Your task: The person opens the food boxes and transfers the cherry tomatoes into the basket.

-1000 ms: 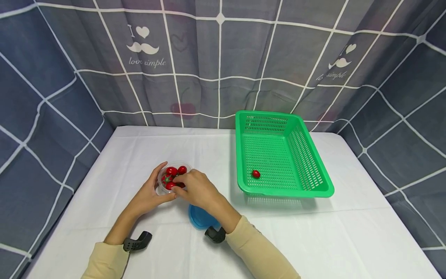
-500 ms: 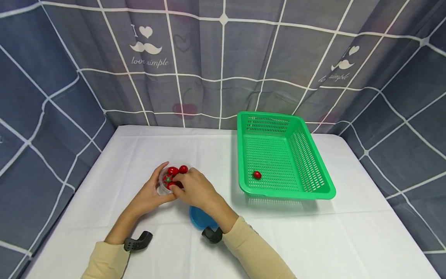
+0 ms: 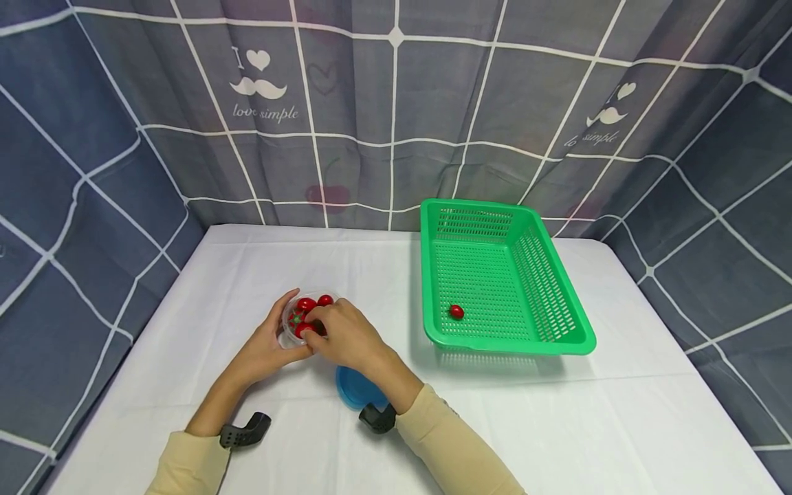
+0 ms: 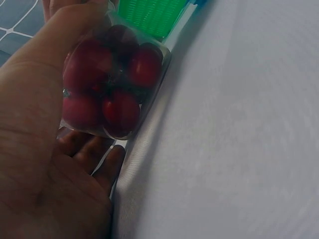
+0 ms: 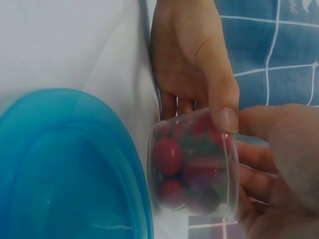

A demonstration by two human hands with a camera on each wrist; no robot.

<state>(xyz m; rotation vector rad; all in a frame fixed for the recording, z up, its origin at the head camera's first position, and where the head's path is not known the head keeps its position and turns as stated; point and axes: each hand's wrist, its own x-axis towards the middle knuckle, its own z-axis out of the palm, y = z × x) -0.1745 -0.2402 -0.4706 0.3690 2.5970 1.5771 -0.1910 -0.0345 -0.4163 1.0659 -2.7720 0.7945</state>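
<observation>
A small clear plastic tub [image 3: 295,335] of red cherry tomatoes [image 3: 306,303] stands on the white table, left of centre. My left hand [image 3: 280,331] wraps round the tub from the left, its thumb on the far rim. The fingers of my right hand [image 3: 315,324] curl down into the tub and close on a cherry tomato; the grip itself is hidden. The left wrist view shows the tub [image 4: 114,84] against my left palm [image 4: 40,149]. In the right wrist view the tub [image 5: 194,164] sits between my left hand [image 5: 194,64] and my right fingers [image 5: 279,149].
A green perforated basket [image 3: 559,306] stands to the right with one cherry tomato [image 3: 456,311] inside, near its front left corner. A blue lid [image 3: 353,388] lies under my right wrist, also seen as the blue lid [image 5: 65,164]. A checked curtain surrounds the table.
My right hand has shifted slightly left and further into the tub. The left hand and the tub have stayed in place.
</observation>
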